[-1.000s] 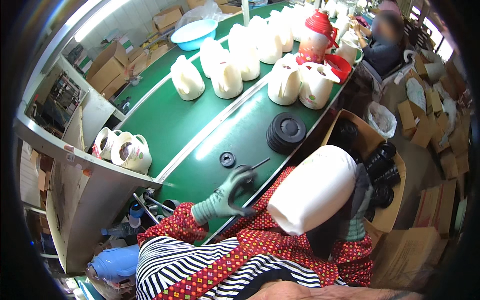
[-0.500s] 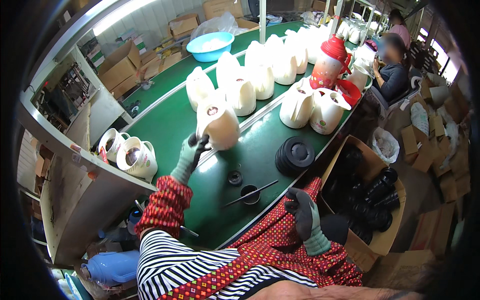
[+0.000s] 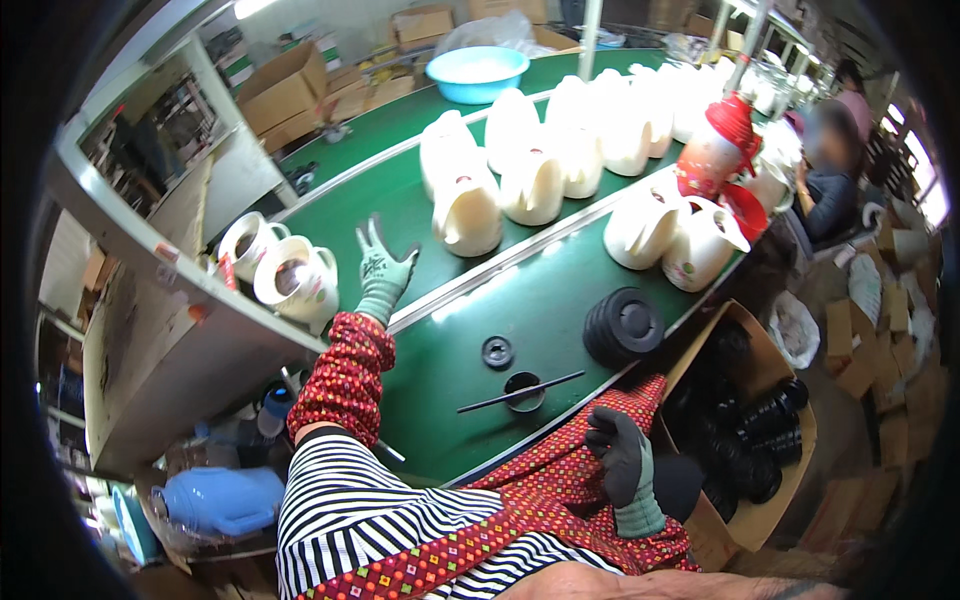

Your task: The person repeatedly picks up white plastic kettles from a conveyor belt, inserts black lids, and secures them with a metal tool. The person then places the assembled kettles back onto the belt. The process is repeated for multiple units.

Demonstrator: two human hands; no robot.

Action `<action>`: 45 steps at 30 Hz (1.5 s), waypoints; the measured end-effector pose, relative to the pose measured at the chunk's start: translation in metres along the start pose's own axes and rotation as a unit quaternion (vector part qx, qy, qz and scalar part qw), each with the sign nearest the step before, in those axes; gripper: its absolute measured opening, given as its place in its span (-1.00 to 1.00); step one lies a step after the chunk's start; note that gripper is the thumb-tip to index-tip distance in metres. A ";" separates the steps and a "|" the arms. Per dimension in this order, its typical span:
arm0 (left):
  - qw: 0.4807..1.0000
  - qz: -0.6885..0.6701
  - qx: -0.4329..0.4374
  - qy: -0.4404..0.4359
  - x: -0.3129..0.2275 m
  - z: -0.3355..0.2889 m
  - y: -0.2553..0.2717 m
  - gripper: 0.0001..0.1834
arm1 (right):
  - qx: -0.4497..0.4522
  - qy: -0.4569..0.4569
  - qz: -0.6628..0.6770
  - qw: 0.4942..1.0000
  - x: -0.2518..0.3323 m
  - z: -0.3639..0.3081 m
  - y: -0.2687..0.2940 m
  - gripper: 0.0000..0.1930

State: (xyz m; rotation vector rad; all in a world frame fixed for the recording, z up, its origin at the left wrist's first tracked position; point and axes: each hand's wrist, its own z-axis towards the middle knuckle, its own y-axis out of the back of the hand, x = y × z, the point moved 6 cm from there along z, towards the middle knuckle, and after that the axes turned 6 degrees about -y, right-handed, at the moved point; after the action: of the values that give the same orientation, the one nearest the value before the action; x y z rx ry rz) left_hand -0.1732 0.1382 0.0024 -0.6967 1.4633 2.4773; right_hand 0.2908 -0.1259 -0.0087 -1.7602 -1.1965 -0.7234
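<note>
Above the green bench (image 3: 440, 385), seen from the head view, our left hand (image 3: 385, 268) reaches out with fingers spread, gripping nothing. Our right hand (image 3: 622, 465) rests by the lap, its fingers curled; we see nothing in it, yet cannot tell whether something small is tucked inside. The nearest white jug (image 3: 468, 222) stands upright to the right of the left hand, apart from it and just beside the metal strip (image 3: 540, 238). On the hand's other side, two open jugs (image 3: 295, 280) stand close together.

We judge that a careless sideways sweep of those spread fingers could push the nearest jug into its neighbours, or tip it against the strip. Swinging the other way could catch a handle of the pair. Lower down, a thin black rod (image 3: 560, 382) lies across a small dark cup (image 3: 524, 400), both ends free; a dragging sleeve (image 3: 345, 375) could roll it off. A small black ring (image 3: 497, 352) lies loose nearby and could be shoved too. The stack of black discs (image 3: 624, 328) sits close to the front edge, so a bump might spill some into the carton (image 3: 718, 535).
</note>
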 end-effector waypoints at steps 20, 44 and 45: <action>0.981 -0.022 -0.037 -0.188 -0.071 -0.103 0.140 -0.78 | 0.102 0.106 -0.171 0.974 0.055 -0.016 -0.039 -0.54; 0.645 -0.571 0.506 -0.040 -0.188 -0.242 -0.022 -0.39 | 0.130 0.067 0.040 0.988 0.105 -0.060 0.053 -0.33; 0.621 -0.549 0.514 -0.219 -0.211 -0.252 -0.024 -0.37 | 0.130 0.051 0.028 0.990 0.110 -0.063 0.048 -0.29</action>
State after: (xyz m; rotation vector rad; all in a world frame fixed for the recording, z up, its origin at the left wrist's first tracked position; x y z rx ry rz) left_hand 0.0966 -0.0499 -0.0174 -0.4100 1.2838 0.5826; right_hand 0.3763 -0.1433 0.0947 -1.5170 -1.1138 -0.5885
